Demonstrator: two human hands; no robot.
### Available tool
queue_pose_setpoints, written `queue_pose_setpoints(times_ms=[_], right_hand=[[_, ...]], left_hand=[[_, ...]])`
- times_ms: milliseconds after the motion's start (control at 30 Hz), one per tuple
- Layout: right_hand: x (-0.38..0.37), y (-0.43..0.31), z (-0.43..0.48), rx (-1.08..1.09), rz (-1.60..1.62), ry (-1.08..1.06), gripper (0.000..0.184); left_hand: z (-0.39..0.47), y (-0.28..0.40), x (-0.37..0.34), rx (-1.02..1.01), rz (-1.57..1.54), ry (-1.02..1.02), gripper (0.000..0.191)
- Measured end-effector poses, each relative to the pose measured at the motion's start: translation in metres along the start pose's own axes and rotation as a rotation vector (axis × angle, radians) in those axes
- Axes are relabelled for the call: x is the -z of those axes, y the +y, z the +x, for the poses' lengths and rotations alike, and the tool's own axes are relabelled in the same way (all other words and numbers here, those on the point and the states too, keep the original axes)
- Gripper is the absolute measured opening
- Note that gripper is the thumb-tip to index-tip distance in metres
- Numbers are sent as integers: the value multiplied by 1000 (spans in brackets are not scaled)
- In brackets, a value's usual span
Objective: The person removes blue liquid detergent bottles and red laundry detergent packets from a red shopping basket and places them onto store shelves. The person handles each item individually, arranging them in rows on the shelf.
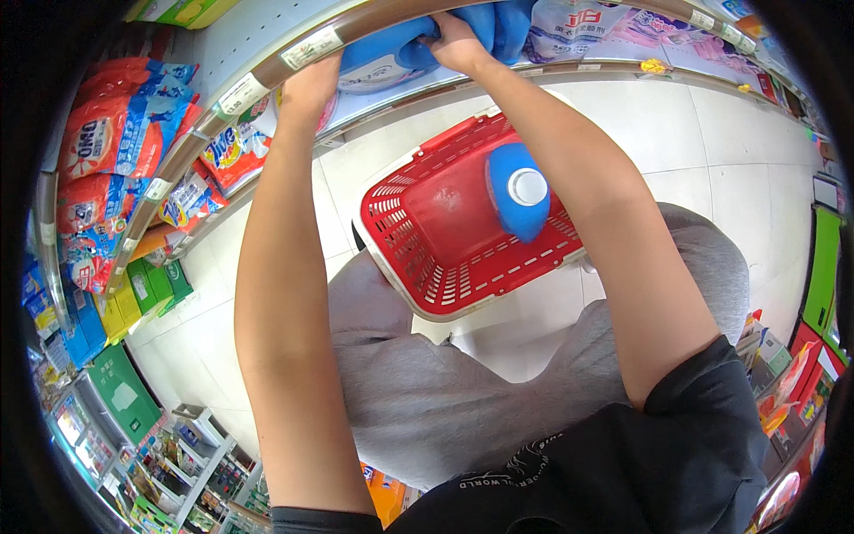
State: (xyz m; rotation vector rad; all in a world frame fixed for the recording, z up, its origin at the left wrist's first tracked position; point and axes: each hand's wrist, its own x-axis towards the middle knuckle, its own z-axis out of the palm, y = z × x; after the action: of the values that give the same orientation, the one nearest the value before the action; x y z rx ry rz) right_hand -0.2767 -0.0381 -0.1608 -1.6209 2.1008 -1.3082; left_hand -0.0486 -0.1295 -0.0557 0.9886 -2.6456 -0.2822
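My right hand (457, 43) reaches onto a lower shelf and grips the handle of a blue plastic detergent jug (387, 57) with a pale label. More blue jugs (512, 30) stand just right of that hand. My left hand (311, 83) is at the jug's left end; the upper shelf's edge hides its fingers, so its hold is unclear. Below my forearms, a red plastic shopping basket (444, 200) with a white rim sits between my knees. Inside it, toward the right, is a blue bottle (500, 177) with a white cap (529, 187).
A brown shelf rail (273, 70) with price tags curves over my hands. Red detergent bags (100, 137) fill the shelves at left, and clear and pink packs (574, 30) lie to the right. Pale floor tiles (620, 120) surround the basket. A green carton (120, 394) stands at lower left.
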Motion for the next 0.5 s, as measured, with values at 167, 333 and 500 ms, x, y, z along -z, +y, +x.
queue_pose_setpoints(times_ms=[167,333,500], right_hand=[[-9,3,5,-107,-46,-46,48],[-10,0,-1,-47,-64,-30,53],[-22,17,-2,-108,-23,68,61]], left_hand=[[9,-4,-8,134,25,-12,55],[22,-5,-22,118,93,19,46],[23,16,-33,-9,82,224,43]])
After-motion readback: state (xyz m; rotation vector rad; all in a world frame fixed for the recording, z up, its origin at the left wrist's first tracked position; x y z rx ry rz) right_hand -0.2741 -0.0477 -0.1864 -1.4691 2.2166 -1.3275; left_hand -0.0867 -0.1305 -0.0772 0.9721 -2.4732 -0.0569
